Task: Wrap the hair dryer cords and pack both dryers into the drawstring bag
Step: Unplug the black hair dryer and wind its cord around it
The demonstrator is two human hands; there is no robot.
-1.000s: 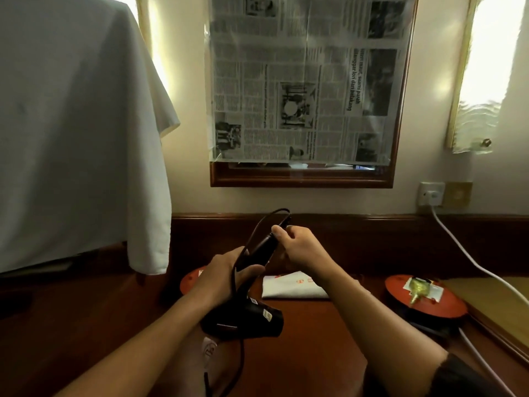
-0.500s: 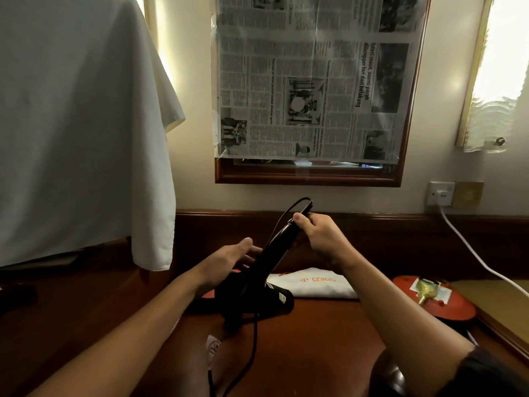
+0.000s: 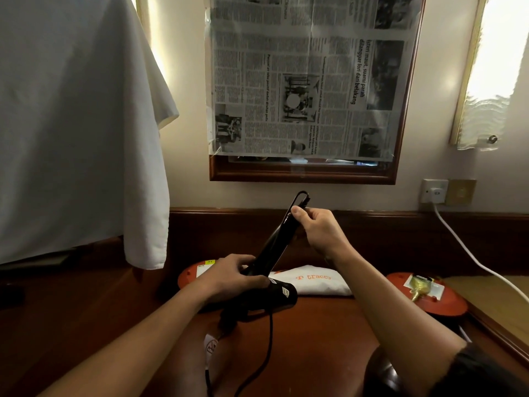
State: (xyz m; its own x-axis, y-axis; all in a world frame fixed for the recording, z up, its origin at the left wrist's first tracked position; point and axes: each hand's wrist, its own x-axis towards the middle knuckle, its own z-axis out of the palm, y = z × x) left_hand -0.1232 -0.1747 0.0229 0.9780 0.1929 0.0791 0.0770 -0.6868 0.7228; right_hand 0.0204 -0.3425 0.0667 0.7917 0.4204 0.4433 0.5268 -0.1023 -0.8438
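Both hands are clamped on the black plastic hair dryer (image 3: 279, 295) above the middle of the dark wooden desk (image 3: 315, 339). On the left, the left hand (image 3: 229, 277) curls its fingers round the dryer where the handle meets the body, the barrel lying low and pointing right, just above the desk top. From there the folding black handle (image 3: 272, 250) runs as the long axis, rising tilted up and to the right toward the wall. At its upper end the right hand (image 3: 317, 233) pinches the handle tip together with a tight loop of the black power cord (image 3: 269, 348), which sticks out above the thumb. More of that cord hangs from the dryer body down toward the desk's near edge, beside a white tag (image 3: 211, 346).

Behind the left hand, toward the desk's back edge, a round red plate (image 3: 190, 279) shows partly. To its right, behind the dryer, lies a white fabric drawstring bag with orange lettering (image 3: 315, 283), flat on the desk; whether anything is in it cannot be told. Near the right edge sits a second round red plate (image 3: 446, 303) carrying a small white card and a yellow-wrapped item (image 3: 419, 286). A white cable (image 3: 469, 253) runs from the wall socket (image 3: 433, 191) down past it.
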